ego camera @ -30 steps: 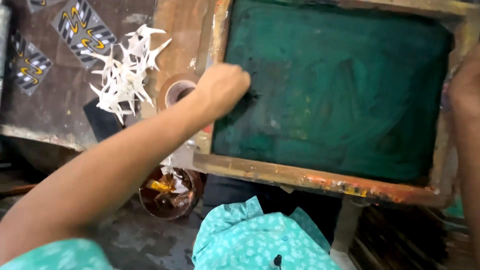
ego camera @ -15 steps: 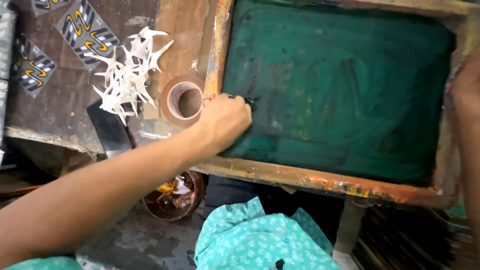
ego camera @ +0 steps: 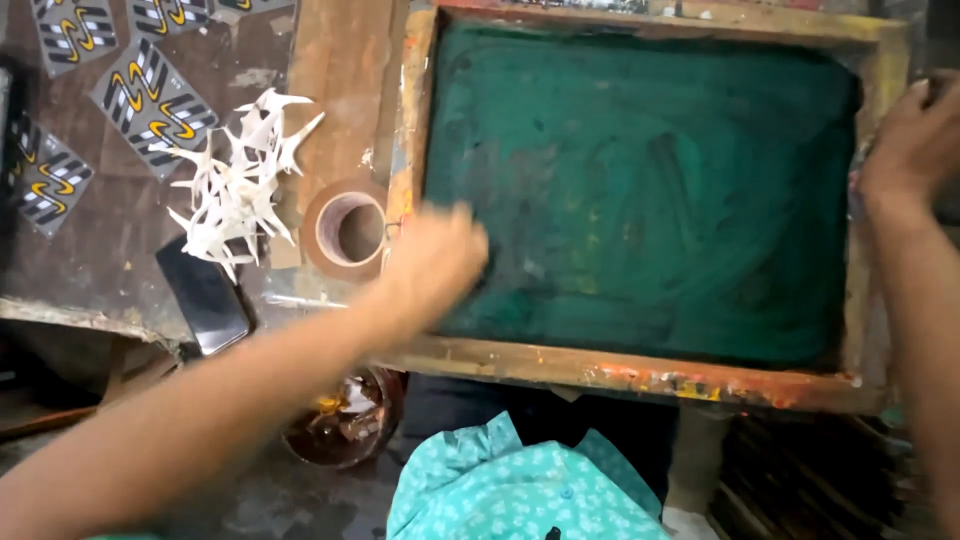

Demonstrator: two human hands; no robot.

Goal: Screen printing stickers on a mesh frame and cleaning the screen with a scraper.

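Left hand, motion-blurred, is pressed onto the near-left corner of the green mesh of a screen-printing frame. Fingers look bunched together, maybe on a dark wad or rag, but the blur hides it: cannot tell what they grip, if anything.

Right hand sits on the frame's far-right edge, fingers curled over the wooden rail, likely bracing it so the frame doesn't slide under the rubbing pressure.

The frame lies flat, filling the middle and right of the view. Its rails are rough timber, crusted with orange and yellow paint drips. The mesh is dark green, smeared, with darker wet-looking streaks near the left hand.

Just left of the frame: a brown tape roll lying flat, hollow core up, within easy reach. Farther left is a heap of white spiky paper offcuts, and a dark phone at the table edge. Printed square patches with yellow zigzags are spread out at the far left, apart from each other, probably drying. Below the table, near side, is a stained round bowl. A teal floral garment is at the bottom.
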